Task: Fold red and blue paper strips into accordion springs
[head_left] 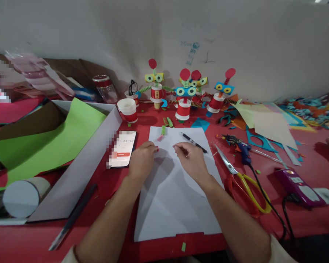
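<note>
White sheet [175, 215], one, laid on the red bench [153, 251]; landmark for all entries. Left hand [142, 160]: over the sheet's left edge, grip pinched on a small red piece [156, 148], which is above the sheet's upper left part. Right hand [191, 155]: above the sheet's upper right part, fingertips drawn together; whether its grip contains anything is impossible to make out. Folded green-and-pink paper spring [163, 130]: on the sheet's upper left corner. Black pen [193, 142]: upper right of the sheet. Scissors [231, 168], red and yellow handles: just right of the sheet. Smartphone [123, 149]: left of the sheet. Paper-cup figures [183, 110]: beyond the sheet.
</note>
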`<state>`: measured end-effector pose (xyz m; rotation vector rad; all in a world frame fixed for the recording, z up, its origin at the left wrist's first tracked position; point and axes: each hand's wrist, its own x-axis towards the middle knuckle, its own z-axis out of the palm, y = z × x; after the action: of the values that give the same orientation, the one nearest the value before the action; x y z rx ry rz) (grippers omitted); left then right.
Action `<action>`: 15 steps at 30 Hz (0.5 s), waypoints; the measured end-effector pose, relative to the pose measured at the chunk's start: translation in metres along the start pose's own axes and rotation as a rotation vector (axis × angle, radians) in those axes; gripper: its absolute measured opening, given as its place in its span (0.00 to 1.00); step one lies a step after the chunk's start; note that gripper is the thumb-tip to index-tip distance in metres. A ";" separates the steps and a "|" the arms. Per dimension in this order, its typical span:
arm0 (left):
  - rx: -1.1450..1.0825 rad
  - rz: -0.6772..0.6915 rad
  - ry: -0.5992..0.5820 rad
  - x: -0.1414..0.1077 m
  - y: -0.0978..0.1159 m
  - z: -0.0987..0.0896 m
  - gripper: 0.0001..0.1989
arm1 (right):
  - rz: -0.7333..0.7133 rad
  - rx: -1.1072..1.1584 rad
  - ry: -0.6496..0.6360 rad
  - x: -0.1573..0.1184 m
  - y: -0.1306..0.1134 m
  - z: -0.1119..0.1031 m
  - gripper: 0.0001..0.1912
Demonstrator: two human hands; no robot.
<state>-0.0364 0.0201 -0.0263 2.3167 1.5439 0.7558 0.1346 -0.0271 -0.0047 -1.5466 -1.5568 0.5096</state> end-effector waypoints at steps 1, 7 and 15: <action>0.009 -0.007 0.010 0.000 0.000 0.001 0.13 | -0.002 -0.004 -0.002 0.000 0.000 -0.001 0.09; 0.057 -0.021 0.008 0.001 0.001 0.003 0.14 | 0.012 -0.014 -0.011 0.002 0.001 0.000 0.09; 0.175 0.009 -0.057 -0.005 0.011 0.002 0.17 | 0.087 0.065 -0.048 0.001 0.007 0.006 0.09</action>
<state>-0.0283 0.0117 -0.0238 2.4467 1.6352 0.5710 0.1348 -0.0235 -0.0133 -1.5679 -1.4991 0.6448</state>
